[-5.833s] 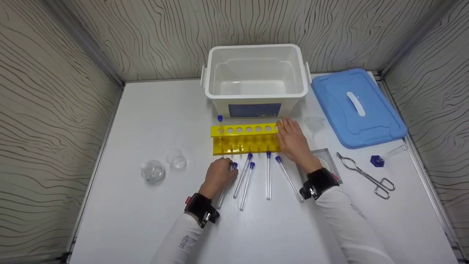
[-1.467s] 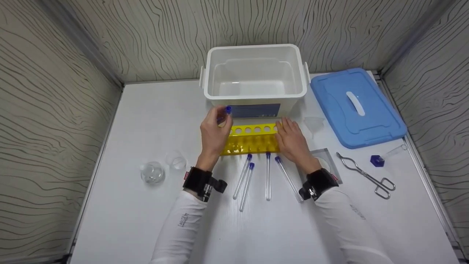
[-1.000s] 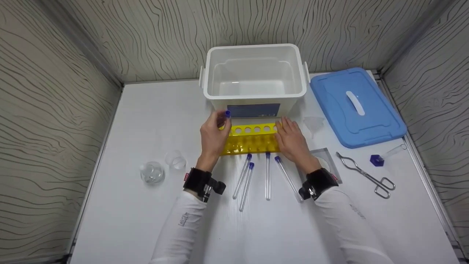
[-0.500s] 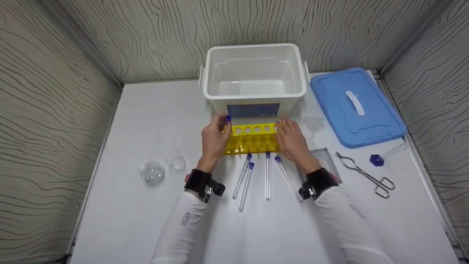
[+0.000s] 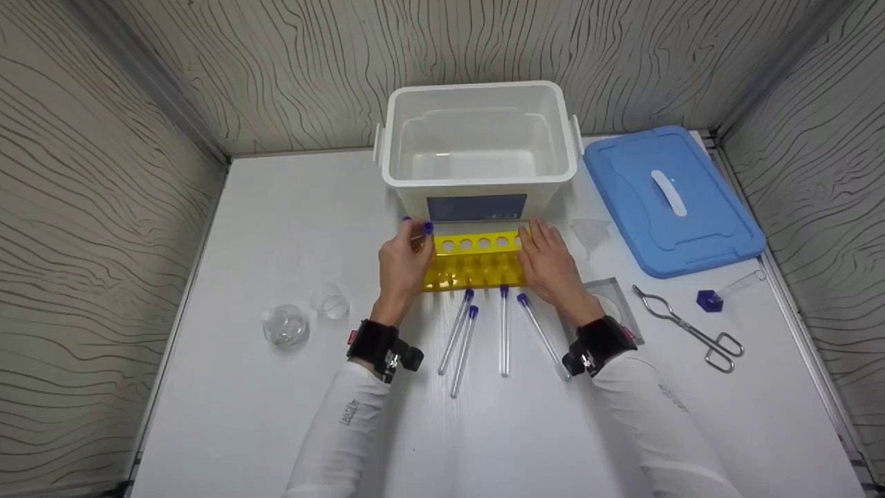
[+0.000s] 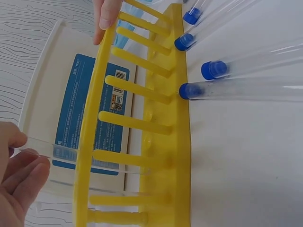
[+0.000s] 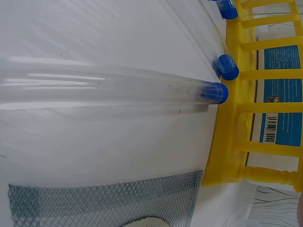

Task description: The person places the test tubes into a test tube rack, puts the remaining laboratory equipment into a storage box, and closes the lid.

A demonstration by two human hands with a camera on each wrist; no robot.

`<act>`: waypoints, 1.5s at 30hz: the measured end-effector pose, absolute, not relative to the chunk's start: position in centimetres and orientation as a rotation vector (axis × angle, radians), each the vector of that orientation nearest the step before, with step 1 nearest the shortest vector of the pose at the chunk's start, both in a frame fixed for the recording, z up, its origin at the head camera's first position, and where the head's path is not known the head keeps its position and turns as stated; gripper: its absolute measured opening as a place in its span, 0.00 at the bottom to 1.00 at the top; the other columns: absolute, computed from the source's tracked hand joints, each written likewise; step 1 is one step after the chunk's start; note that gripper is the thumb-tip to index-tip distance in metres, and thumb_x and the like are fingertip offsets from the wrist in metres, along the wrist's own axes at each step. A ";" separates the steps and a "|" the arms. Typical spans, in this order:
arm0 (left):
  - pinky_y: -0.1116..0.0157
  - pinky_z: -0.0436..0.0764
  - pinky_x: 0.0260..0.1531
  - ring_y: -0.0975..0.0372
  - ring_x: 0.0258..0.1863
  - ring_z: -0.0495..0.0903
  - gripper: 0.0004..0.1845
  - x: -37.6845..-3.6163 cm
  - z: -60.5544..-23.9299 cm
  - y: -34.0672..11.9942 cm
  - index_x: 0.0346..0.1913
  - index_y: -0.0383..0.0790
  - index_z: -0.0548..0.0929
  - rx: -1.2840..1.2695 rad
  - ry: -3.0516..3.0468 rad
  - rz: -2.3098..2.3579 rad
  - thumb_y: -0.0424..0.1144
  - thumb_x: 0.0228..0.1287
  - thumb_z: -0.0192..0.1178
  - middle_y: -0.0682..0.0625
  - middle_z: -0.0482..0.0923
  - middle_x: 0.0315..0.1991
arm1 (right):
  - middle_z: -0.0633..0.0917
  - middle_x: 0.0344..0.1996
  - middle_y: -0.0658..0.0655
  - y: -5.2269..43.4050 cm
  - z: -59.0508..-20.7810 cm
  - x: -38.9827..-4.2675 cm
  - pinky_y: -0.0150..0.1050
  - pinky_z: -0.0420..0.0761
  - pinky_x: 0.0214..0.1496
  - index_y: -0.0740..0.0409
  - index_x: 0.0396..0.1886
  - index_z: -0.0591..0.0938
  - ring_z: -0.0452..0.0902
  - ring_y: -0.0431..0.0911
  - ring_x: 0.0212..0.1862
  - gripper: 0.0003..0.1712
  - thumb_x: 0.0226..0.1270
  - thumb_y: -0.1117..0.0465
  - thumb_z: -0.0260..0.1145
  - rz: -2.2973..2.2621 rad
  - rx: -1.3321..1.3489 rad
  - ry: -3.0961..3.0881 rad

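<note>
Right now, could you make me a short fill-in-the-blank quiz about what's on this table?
1. The test tube rack is coloured ____.
2. ____ capped test tubes lie flat on the table in front of the rack.
3. The left hand holds a test tube at the rack's ____ end.
4. The blue lid lies to the ____ of the white bin.

Answers: yellow; four; left; right

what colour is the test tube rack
Bright yellow; the test tube rack shows best in the head view.
</note>
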State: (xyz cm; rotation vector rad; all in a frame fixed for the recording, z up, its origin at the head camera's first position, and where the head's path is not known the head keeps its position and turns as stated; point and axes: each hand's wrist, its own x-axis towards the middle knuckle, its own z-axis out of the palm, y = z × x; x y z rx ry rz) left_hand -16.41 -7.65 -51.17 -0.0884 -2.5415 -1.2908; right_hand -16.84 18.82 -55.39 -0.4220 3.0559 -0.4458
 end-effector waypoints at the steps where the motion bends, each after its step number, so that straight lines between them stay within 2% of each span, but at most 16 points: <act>1: 0.66 0.87 0.48 0.56 0.45 0.89 0.11 -16.4 -51.2 -7.7 0.50 0.37 0.81 -0.091 -2.540 -1.292 0.35 0.67 0.61 0.43 0.88 0.46 | 0.58 0.77 0.67 18.8 -55.4 -16.8 0.54 0.48 0.83 0.65 0.76 0.60 0.50 0.60 0.80 0.34 0.79 0.50 0.44 -0.438 -0.425 3.059; 16: 0.67 0.86 0.48 0.57 0.47 0.88 0.13 -15.9 -51.1 -7.9 0.53 0.39 0.81 -0.071 -2.547 -1.324 0.35 0.68 0.61 0.43 0.88 0.49 | 0.55 0.79 0.65 18.7 -55.2 -16.8 0.54 0.46 0.83 0.63 0.77 0.58 0.48 0.58 0.81 0.34 0.79 0.49 0.44 -0.444 -0.390 3.018; 23: 0.65 0.87 0.47 0.56 0.44 0.89 0.13 -15.0 -50.7 -8.2 0.52 0.38 0.82 -0.029 -2.527 -1.263 0.36 0.66 0.63 0.43 0.88 0.47 | 0.60 0.76 0.69 19.0 -55.4 -16.8 0.55 0.51 0.82 0.67 0.74 0.63 0.54 0.61 0.78 0.32 0.79 0.52 0.45 -0.475 -0.471 3.087; 27: 0.65 0.87 0.45 0.57 0.42 0.89 0.12 -14.5 -50.2 -8.4 0.50 0.38 0.83 -0.030 -2.495 -1.215 0.36 0.65 0.63 0.44 0.88 0.45 | 0.60 0.76 0.68 19.1 -55.4 -16.7 0.55 0.51 0.82 0.67 0.74 0.63 0.53 0.61 0.78 0.32 0.79 0.52 0.45 -0.480 -0.478 3.083; 36: 0.68 0.87 0.33 0.61 0.29 0.86 0.08 -12.9 -49.9 -8.0 0.43 0.38 0.86 -0.212 -2.445 -1.153 0.37 0.64 0.65 0.46 0.88 0.34 | 0.57 0.78 0.67 19.1 -55.4 -16.9 0.55 0.47 0.83 0.65 0.76 0.59 0.50 0.60 0.80 0.33 0.80 0.50 0.43 -0.452 -0.438 3.037; 45: 0.72 0.83 0.29 0.63 0.27 0.82 0.08 -11.3 -51.6 -7.0 0.42 0.39 0.86 -0.298 -2.625 -1.110 0.39 0.65 0.64 0.49 0.87 0.32 | 0.59 0.77 0.68 18.9 -55.4 -16.9 0.55 0.49 0.82 0.66 0.75 0.61 0.52 0.61 0.79 0.33 0.79 0.51 0.44 -0.496 -0.465 3.062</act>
